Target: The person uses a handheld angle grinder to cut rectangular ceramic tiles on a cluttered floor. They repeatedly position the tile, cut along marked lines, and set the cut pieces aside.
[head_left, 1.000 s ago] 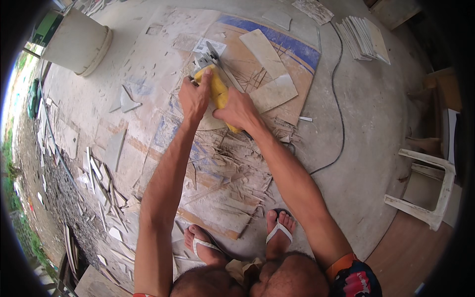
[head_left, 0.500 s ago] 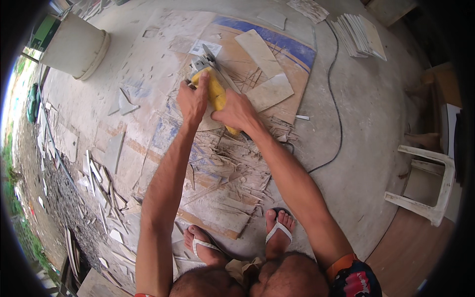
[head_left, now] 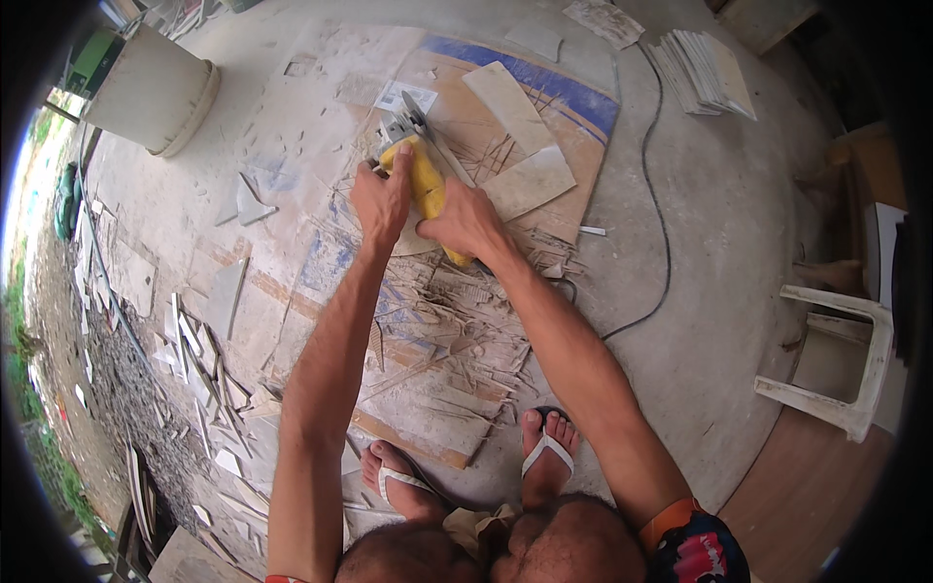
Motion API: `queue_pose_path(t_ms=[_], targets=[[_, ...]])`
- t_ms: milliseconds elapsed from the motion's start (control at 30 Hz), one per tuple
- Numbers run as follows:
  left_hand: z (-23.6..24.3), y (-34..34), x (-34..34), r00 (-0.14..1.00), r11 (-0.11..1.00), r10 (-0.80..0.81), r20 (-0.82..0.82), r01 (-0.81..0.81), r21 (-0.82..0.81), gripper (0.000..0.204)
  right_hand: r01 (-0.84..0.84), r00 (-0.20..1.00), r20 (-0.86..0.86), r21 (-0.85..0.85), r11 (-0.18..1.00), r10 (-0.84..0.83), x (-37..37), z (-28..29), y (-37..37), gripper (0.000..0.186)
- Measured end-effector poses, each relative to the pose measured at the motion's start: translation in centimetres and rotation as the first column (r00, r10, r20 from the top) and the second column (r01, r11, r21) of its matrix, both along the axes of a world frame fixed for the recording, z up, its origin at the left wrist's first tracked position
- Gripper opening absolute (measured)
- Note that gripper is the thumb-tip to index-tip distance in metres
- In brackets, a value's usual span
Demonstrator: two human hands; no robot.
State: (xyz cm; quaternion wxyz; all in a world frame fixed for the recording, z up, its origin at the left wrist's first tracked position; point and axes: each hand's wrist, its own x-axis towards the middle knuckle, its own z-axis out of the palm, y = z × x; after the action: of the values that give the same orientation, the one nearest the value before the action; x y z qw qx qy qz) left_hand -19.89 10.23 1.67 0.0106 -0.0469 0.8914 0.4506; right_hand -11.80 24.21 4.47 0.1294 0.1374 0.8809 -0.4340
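Observation:
Both my hands grip a yellow angle grinder [head_left: 426,181] with a grey metal head and a disc at its far end. My left hand [head_left: 380,199] is closed near the head, its thumb along the yellow body. Wrapped round the rear of the body is my right hand [head_left: 465,222]. Under and beside the grinder lies a pale tile piece [head_left: 449,160], partly hidden by the tool and my hands. To its right, two cut tile strips [head_left: 530,182] [head_left: 506,109] rest on a dusty, scored cardboard sheet [head_left: 581,165] with a blue band.
A black cord [head_left: 654,185] curves over the concrete floor at right. Tile offcuts [head_left: 216,364] litter the left side. A dusty bucket [head_left: 155,92] stands far left, stacked tiles [head_left: 702,73] far right, and a white plastic stool [head_left: 838,360] lies at right. My sandalled feet [head_left: 546,457] are near the cardboard's edge.
The grinder's disc end has shifted very slightly right and nearer, with both hands still round the tool. Otherwise the scene looks the same.

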Motion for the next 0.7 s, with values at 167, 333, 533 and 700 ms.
queue_pose_path(t_ms=[167,333,533,700], targets=[[-0.1,0.3,1.8,0.998,0.999,0.003,-0.055,-0.001,0.051,0.084,0.016,1.0,0.01,0.006,1.0,-0.016,1.9,0.3,0.3,0.064],[0.2,0.6,3.6,0.999,0.995,-0.021,-0.033,0.024,0.097,0.082,0.013,1.0,0.003,0.014,1.0,-0.013,3.5,0.0,0.7,0.065],[-0.6,0.6,4.1,0.998,0.988,0.008,-0.066,0.002,0.156,0.085,0.03,0.999,0.015,-0.014,0.999,-0.03,4.1,0.3,0.7,0.067],[-0.1,1.0,1.9,0.998,0.996,0.032,-0.049,-0.027,0.085,0.091,0.015,1.0,-0.011,-0.001,1.0,-0.015,1.7,0.1,0.9,0.061]])
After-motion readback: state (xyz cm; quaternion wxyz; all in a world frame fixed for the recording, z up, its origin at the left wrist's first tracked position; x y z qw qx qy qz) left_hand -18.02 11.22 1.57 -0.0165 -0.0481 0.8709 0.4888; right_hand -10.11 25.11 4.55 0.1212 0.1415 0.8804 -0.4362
